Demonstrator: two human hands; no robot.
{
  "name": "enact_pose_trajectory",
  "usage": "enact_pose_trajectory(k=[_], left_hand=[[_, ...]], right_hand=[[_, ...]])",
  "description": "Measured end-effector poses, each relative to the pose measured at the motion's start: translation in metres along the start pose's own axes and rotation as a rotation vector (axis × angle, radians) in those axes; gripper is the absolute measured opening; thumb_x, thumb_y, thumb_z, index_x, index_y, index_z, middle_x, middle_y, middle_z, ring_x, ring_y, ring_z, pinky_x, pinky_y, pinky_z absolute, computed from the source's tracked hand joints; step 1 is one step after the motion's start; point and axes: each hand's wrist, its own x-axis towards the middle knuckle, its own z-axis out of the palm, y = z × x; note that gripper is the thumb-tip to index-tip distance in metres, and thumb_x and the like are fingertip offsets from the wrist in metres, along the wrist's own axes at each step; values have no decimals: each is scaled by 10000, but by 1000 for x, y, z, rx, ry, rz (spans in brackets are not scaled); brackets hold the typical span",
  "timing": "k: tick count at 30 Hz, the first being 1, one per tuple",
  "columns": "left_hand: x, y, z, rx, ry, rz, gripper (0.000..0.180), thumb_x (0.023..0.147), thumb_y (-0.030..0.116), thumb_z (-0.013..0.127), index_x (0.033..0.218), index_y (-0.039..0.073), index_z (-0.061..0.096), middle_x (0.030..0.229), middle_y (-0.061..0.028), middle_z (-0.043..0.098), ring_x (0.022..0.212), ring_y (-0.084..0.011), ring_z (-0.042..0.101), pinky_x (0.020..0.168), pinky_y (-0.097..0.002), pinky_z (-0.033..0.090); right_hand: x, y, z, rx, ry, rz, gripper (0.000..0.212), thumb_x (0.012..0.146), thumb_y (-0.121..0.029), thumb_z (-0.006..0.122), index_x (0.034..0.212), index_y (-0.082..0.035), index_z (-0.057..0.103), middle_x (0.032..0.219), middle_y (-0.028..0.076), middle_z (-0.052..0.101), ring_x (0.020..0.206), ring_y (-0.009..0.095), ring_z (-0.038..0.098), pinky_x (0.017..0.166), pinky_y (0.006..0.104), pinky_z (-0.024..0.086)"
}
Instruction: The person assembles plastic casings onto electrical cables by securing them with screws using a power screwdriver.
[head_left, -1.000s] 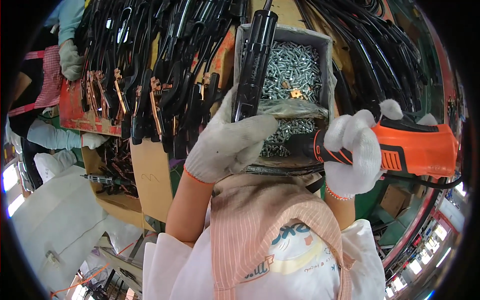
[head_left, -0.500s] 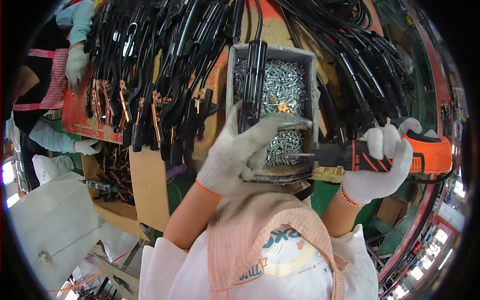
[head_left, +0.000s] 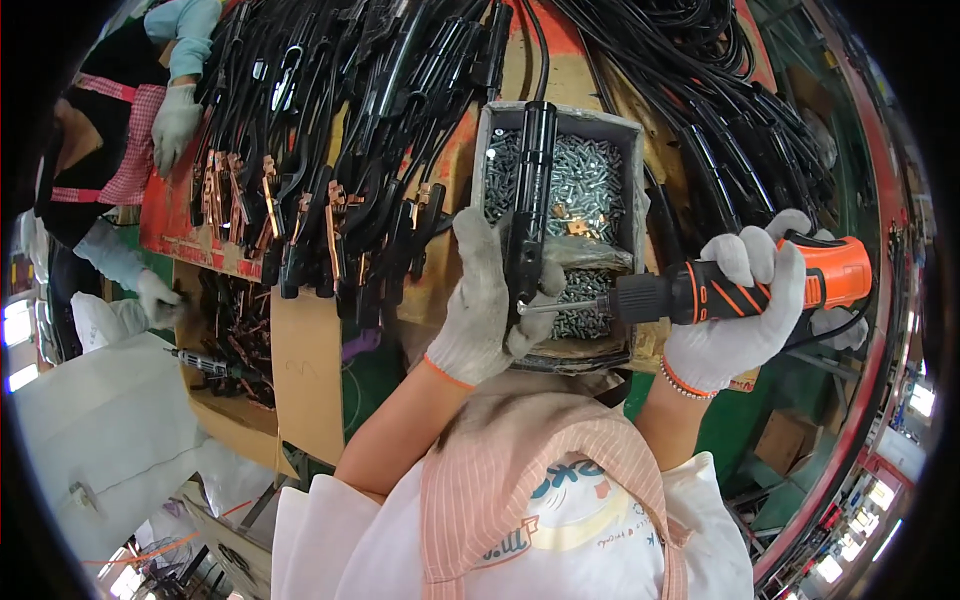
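Observation:
My left hand (head_left: 475, 305), in a white knitted glove, is closed around the lower end of a black tubular handle (head_left: 533, 170). A cable runs up from the handle's far end. My right hand (head_left: 740, 305), gloved too, grips an orange and black electric screwdriver (head_left: 655, 297) held sideways. Its thin bit points left, and the tip is at the handle's lower end, by my left fingers; whether a screw is on it I cannot make out. Beneath the handle stands a grey box (head_left: 637, 150) of small silver screws (head_left: 590, 175), with a few copper pieces (head_left: 575, 223) among them.
Black clamp-like holders (head_left: 335, 215) with copper jaws lie in a row on the left of the table. More black handles with cables (head_left: 715, 160) lie at right. A co-worker's gloved hand (head_left: 176, 125) rests at the far left, above a cardboard box (head_left: 308, 360).
My right hand has brought the screwdriver left, so its bit now meets the handle's lower end. My left fingers have shifted around that end. The co-worker's lower hand has moved slightly.

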Motion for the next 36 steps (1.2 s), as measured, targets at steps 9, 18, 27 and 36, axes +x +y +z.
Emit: enact_pose_trajectory(k=[9,18,27,36], left_hand=[[-1,3,2,56,35,-20,841,803,887,223,1027,135,525,704,-2,546,410,-83,412,320,-208,227],[-1,-1,5,105,54,18,781,841,845,254,1130,168,515,738,6,560,441,-58,432,336,-174,250],[-2,3,8,94,80,-7,743,849,836,271,1088,177,518,748,6,581,451,-54,466,339,-165,281],[-1,3,2,91,-1,4,747,854,828,275,1097,161,511,715,1,573,435,-63,470,324,-183,292]], right_hand=[[-6,3,1,-90,2,-65,325,972,-64,509,1289,-63,435,689,-33,312,580,80,283,557,251,316],[-16,-5,11,-97,-43,-159,438,977,-82,502,1385,-152,359,676,-19,332,538,94,291,520,253,311],[-16,-2,23,-246,-215,-253,700,912,0,485,1509,-238,208,800,46,440,533,90,342,414,254,340],[-14,2,19,-92,-259,21,234,969,-79,520,1194,-96,458,638,-59,341,547,67,314,532,209,326]])
